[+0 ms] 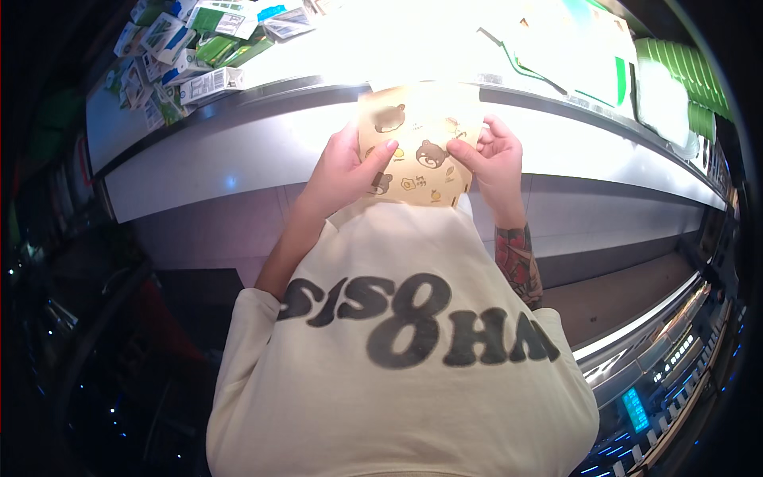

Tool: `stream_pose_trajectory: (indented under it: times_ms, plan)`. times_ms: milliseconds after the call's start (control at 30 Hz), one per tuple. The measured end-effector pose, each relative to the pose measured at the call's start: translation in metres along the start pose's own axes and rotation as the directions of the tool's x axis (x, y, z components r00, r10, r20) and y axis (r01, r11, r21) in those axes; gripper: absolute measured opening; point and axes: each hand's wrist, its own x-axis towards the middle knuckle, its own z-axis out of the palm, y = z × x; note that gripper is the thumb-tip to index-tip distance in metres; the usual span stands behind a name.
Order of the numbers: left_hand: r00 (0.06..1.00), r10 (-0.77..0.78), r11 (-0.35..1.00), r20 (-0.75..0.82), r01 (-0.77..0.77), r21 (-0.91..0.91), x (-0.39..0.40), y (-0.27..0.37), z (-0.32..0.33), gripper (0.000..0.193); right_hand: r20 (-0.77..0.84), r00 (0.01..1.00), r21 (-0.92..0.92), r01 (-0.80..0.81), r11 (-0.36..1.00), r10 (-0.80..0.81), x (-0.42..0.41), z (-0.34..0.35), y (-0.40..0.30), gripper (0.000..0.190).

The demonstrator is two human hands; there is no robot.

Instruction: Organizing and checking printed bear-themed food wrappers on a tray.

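A tan printed paper piece (pixel 411 128), perhaps a flat food bag, is held up in front of my chest, close to the counter's edge. Brown bear heads and small food drawings cover its face. My left hand (pixel 349 164) pinches its left side, thumb lying across the front and fingers behind. On the opposite side my right hand (pixel 498 155) grips the edge, its thumb on the print beside a bear head. The paper's upper part is washed out by bright light. Fingers behind the paper are partly hidden.
Drink-type cartons (pixel 179 47) lie heaped at the far left of the counter (pixel 274 107); one white carton (pixel 211 84) lies near the edge. At right are a green-edged white item (pixel 602 65), a thin dark strip (pixel 524 67) and stacked green ribbed pieces (pixel 685 71). Glare hides the middle.
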Motion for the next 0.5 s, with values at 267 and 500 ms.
stream_pose_trajectory:
  times_ms: [267, 500]
  plan:
    - [0.997, -0.035, 0.982, 0.071, 0.047, -0.182, -0.004, 0.0, 0.005, 0.037, -0.077, 0.997, 0.08, -0.013, 0.997, 0.019, 0.002, 0.003, -0.02, 0.016]
    - [0.997, -0.032, 0.969, 0.071, 0.048, -0.243, -0.005, -0.01, 0.005, 0.032, -0.046, 0.986, -0.086, 0.158, 0.984, -0.163, -0.003, -0.016, -0.015, 0.011]
